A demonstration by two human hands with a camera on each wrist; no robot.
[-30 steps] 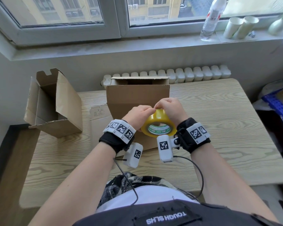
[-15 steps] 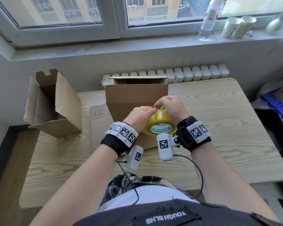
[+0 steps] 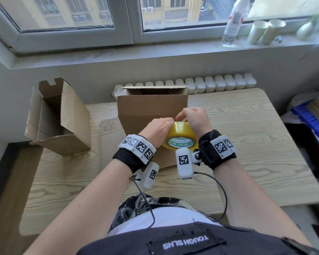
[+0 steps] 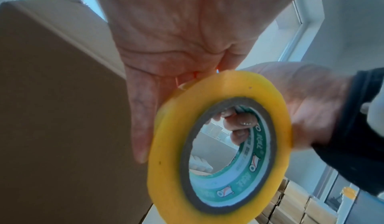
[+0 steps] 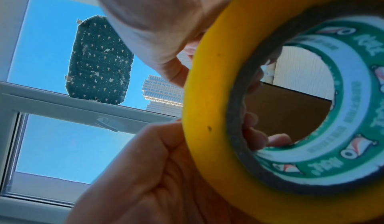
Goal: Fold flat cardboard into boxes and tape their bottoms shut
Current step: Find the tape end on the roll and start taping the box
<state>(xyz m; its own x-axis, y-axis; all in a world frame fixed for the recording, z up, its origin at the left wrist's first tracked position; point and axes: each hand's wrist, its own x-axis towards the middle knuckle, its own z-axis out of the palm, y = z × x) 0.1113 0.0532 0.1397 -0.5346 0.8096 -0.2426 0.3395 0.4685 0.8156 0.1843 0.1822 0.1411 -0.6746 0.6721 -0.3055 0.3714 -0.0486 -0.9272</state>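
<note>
Both hands are busy with the roll of tape, held in the air just in front of the near wall of the middle box. The right hand has fingers hooked through the core, while the left hand has its fingers curled at the top of the roll's outer face, seemingly picking for the loose end; no strip shows pulled free yet. So the taping of this box looks not yet begun. The middle box stands folded into shape on the worktop, with its upper flaps open; nothing can be seen inside it, and its bottom is hidden. A second box lies tipped on the left corner of the worktop, its mouth open and showing nothing inside; whether its bottom is taped cannot be told. One flat piece of cardboard lies between the two boxes, still to be folded.
</note>
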